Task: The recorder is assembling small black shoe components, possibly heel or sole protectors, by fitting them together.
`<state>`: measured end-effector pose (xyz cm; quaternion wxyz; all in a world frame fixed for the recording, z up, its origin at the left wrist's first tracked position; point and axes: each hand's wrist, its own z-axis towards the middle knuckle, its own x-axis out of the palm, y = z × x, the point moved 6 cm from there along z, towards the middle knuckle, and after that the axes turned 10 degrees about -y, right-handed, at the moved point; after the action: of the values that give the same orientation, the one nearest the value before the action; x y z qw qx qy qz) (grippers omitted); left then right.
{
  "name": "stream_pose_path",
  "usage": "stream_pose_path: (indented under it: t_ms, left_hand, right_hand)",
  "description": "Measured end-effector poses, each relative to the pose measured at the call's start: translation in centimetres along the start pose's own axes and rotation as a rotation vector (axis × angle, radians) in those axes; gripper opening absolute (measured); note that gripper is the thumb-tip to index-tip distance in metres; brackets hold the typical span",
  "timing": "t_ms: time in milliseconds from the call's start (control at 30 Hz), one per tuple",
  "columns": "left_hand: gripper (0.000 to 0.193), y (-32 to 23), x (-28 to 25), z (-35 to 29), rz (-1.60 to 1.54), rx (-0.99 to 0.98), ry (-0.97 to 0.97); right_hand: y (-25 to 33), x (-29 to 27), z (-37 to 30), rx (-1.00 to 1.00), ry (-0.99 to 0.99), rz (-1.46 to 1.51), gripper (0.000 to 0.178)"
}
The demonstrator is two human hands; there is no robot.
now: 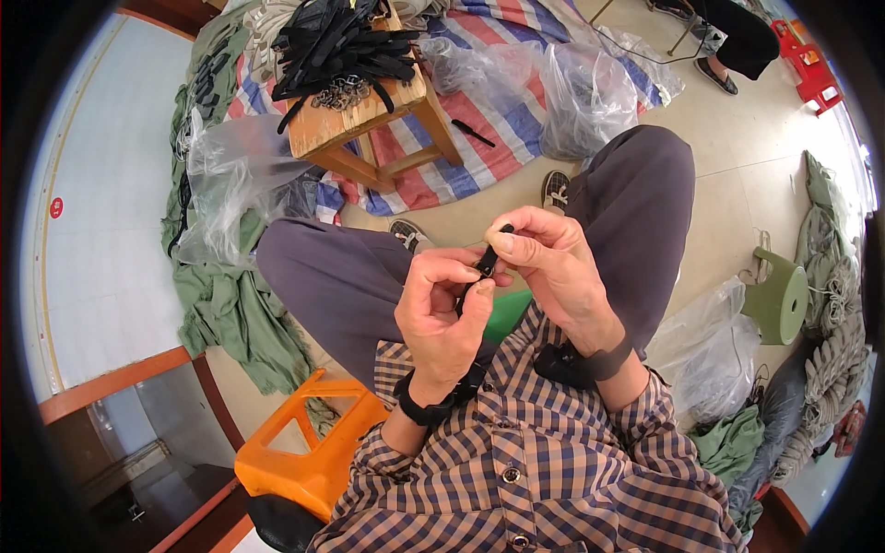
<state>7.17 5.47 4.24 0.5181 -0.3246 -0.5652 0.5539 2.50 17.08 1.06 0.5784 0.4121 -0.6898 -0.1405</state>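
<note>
A short black strap (488, 262) is held between my two hands, above my lap. My left hand (440, 309) pinches its lower part between thumb and fingers. The strap's upper end is gripped by the thumb and forefinger of my right hand (551, 263). Whether a small ring or buckle sits on the strap, my fingertips hide. In front of me a wooden stool (348, 129) bears a heap of black straps (341, 51), with a small pile of metal rings (343, 93) at its near edge.
A striped plastic sheet (429, 175) covers the floor ahead, with clear plastic bags (587, 97) on it. An orange plastic stool (304, 442) stands at my left, a green stool (780, 297) at my right. Green cloth (241, 313) lies along the left. Another person's leg (745, 41) shows far right.
</note>
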Motion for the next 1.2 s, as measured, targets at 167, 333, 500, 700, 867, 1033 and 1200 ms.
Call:
stream_pose_path:
  t_ms: [167,333,500,700,867,1033,1200]
  left_hand:
    - [0.023,1.0,-0.4,-0.1,0.160,0.015,-0.070]
    - [0.022,0.7,-0.5,-0.1,0.314,0.109,-0.066]
    - [0.017,0.9,-0.5,-0.2,0.283,0.063,-0.092]
    - [0.014,0.8,-0.3,-0.3,0.346,0.082,-0.029]
    - [0.014,1.0,-0.5,-0.4,0.286,0.013,-0.078]
    - [0.015,1.1,-0.3,-0.3,0.206,-0.045,-0.092]
    - [0.013,1.4,-0.6,-0.2,0.166,-0.135,-0.128]
  right_hand:
    - [0.6,0.0,0.1,-0.119,-0.035,-0.226,0.014]
    - [0.4,-0.3,0.2,-0.148,-0.049,-0.261,0.015]
    - [0.0,-0.6,0.4,-0.110,-0.056,-0.231,0.015]
    - [-1.1,-1.2,0.5,0.089,-0.102,-0.036,0.014]
    - [-1.3,-1.1,0.5,0.127,-0.075,-0.020,0.015]
    - [-1.2,-1.1,0.5,0.090,-0.083,-0.023,0.014]
    - [-0.6,-0.4,0.5,-0.036,-0.083,-0.158,0.013]
